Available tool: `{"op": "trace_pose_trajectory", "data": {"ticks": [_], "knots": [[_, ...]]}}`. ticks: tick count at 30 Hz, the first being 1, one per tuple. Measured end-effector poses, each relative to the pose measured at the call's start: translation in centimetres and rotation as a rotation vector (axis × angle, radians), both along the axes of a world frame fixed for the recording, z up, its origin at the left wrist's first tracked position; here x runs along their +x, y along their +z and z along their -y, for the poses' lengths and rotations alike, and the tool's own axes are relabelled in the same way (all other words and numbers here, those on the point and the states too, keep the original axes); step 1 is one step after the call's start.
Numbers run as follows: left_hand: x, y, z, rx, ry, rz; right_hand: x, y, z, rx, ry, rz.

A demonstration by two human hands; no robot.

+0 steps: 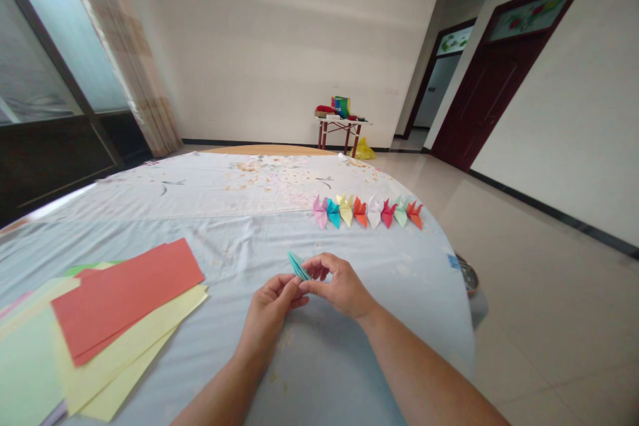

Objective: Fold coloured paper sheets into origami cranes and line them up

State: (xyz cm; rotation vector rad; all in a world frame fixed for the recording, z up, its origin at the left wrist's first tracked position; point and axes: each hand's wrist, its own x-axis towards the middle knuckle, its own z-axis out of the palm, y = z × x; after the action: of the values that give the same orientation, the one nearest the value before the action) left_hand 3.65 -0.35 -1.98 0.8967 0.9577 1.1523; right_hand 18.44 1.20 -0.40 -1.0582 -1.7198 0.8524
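Plain white walls and a pale glossy tiled floor enclose the area seen in the head view. A beige patterned curtain hangs at left; a dark-red wooden door stands at right. Against the far wall is a small side table with dark-red legs, bearing assorted items, with a yellow plastic bag on the floor beside it.

Foreground: a large table with a rounded edge, covered by a light-blue cloth on the near part and a white floral cloth toward the far edge. Eight folded paper cranes in mixed colours stand in a row, close together, near the right edge. Toward the left edge lies an overlapping pile: orange-red paper sheets on top, pale-yellow paper sheets and light-green paper beneath.

A small, narrow, folded teal paper piece is held just above the light-blue cloth, between pile and row. The left hand pinches its lower end, fingers narrow. The right hand grips its right side between thumb and curled fingers. Both hands meet at the piece.
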Motion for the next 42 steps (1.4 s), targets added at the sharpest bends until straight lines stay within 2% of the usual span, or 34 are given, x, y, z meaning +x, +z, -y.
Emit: {"op": "trace_pose_trajectory", "data": {"ticks": [5,11,15,18,23,27,33,39,42], "knots": [[0.1,0.2,0.1,0.013,0.034,-0.039,0.1,-0.3,-0.2,-0.121,0.062,-0.087],[0.2,0.2,0.3,0.033,0.057,-0.071,0.0,-0.8,-0.4,-0.117,-0.005,-0.119],[0.0,0.2,0.1,0.089,0.036,0.031,0.0,-0.8,-0.6,-0.242,0.089,-0.28],[0.1,0.3,0.0,0.064,0.018,0.049,0.1,-0.7,-0.6,-0.306,0.123,-0.352],[0.3,-0.1,-0.3,0.027,0.1,0.004,-0.1,-1.0,-0.6,-0.293,0.081,-0.309],[0.2,-0.3,-0.4,0.031,0.115,-0.039,-0.3,-1.1,-0.4,-0.277,0.107,-0.294],[0.3,0.3,0.1,0.085,0.15,-0.135,-0.4,-1.3,-0.5,-0.27,0.085,-0.261],[0.4,0.7,0.6,0.205,0.101,-0.21,-0.5,-1.7,-0.6,-0.262,0.022,-0.207],[0.5,0.6,0.5,0.217,0.085,-0.213,-0.5,-1.8,-0.7,-0.28,0.029,-0.211]]}}
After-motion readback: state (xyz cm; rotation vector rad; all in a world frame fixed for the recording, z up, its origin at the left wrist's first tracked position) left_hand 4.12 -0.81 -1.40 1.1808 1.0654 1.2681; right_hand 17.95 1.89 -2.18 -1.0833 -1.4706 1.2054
